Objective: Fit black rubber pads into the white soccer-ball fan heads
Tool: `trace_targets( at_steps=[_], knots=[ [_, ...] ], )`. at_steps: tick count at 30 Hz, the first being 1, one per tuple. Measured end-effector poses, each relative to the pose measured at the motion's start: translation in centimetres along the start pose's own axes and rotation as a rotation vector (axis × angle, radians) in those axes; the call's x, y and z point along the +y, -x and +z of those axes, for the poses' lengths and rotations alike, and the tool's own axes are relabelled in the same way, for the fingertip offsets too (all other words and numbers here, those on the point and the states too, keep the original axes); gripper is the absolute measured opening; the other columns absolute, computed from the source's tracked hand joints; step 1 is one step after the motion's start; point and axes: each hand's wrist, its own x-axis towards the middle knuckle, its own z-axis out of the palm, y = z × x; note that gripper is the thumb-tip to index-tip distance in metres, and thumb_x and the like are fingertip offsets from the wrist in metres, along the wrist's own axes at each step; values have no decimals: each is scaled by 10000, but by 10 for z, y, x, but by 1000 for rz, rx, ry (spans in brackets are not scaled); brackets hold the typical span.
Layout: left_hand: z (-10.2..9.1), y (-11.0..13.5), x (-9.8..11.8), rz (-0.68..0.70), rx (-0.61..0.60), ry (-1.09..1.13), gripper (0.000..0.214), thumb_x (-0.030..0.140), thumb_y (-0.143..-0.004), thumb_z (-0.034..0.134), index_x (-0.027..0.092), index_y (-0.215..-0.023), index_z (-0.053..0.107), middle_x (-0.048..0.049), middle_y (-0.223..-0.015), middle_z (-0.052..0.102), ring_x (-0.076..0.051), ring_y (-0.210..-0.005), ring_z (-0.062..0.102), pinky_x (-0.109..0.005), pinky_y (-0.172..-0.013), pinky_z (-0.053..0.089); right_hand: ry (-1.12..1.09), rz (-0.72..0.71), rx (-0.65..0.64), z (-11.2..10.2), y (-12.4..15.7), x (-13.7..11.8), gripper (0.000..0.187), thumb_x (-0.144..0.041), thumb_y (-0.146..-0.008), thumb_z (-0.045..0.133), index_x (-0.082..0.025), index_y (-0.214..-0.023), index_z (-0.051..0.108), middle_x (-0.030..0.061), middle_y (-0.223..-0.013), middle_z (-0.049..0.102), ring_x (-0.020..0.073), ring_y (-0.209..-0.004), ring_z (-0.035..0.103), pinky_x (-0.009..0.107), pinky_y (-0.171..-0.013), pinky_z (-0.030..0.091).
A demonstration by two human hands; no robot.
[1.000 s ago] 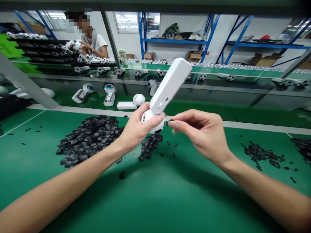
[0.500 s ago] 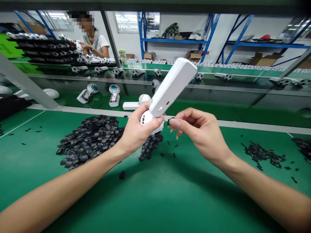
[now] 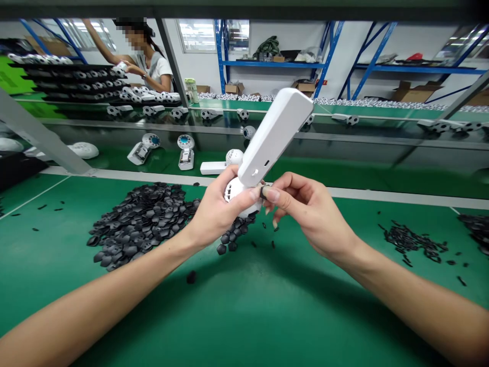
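My left hand (image 3: 217, 211) grips a white plastic device (image 3: 275, 137), a long flat handle joined to a round vented head (image 3: 235, 192). The fingers wrap the head, and the handle points up and to the right. My right hand (image 3: 309, 211) pinches a small black rubber piece (image 3: 263, 192) between thumb and forefinger, holding it against the side of the round head. A loose heap of black pieces (image 3: 141, 224) lies left of my left hand, with a smaller heap (image 3: 233, 234) just below it.
The green work mat (image 3: 244, 306) has a grey-white edge strip behind it. Thin black strips (image 3: 410, 239) lie to the right. Further white devices stand on a lower green shelf, and a co-worker (image 3: 147, 63) handles one at the far left beyond rows of them.
The device has tilted slightly, its top end moving right. My right hand has brought the black piece closer to the round head. The co-worker's arm has risen.
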Motion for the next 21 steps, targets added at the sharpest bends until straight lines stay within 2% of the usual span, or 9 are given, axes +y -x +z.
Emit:
trace_targets(
  at_steps=[6,12,14,21],
  knots=[
    [2,0,0,-58,-2,33,502,599,-942,804,194,-1209,674,-35,-989,679,-146,-789,606,-273,-703,497,-37,90,-27,-4,-1,-3,408,-457,-716,1017,-167,-749,732,6,-726,719,118,-697,667,179,-543,587],
    [2,0,2,-9,34,-57,501,600,-940,800,210,-1238,700,-75,-1200,701,-184,-908,633,-296,-777,520,-27,181,-47,-5,-3,-2,451,-520,-733,992,-168,-727,711,2,-723,696,109,-699,655,195,-599,609],
    [3,1,5,23,46,-104,468,573,-925,826,208,-1189,701,-64,-1162,703,-188,-922,632,-292,-784,525,-25,173,-44,-5,-2,-1,443,-492,-714,1009,-170,-724,704,-1,-717,695,114,-694,656,212,-619,624],
    [9,4,13,54,63,-139,479,552,-863,885,205,-1113,667,-25,-984,692,-158,-786,606,-256,-648,519,-12,171,-28,-5,-1,0,402,-372,-648,1048,-174,-715,705,-16,-675,686,110,-622,636,215,-599,609]
  ],
)
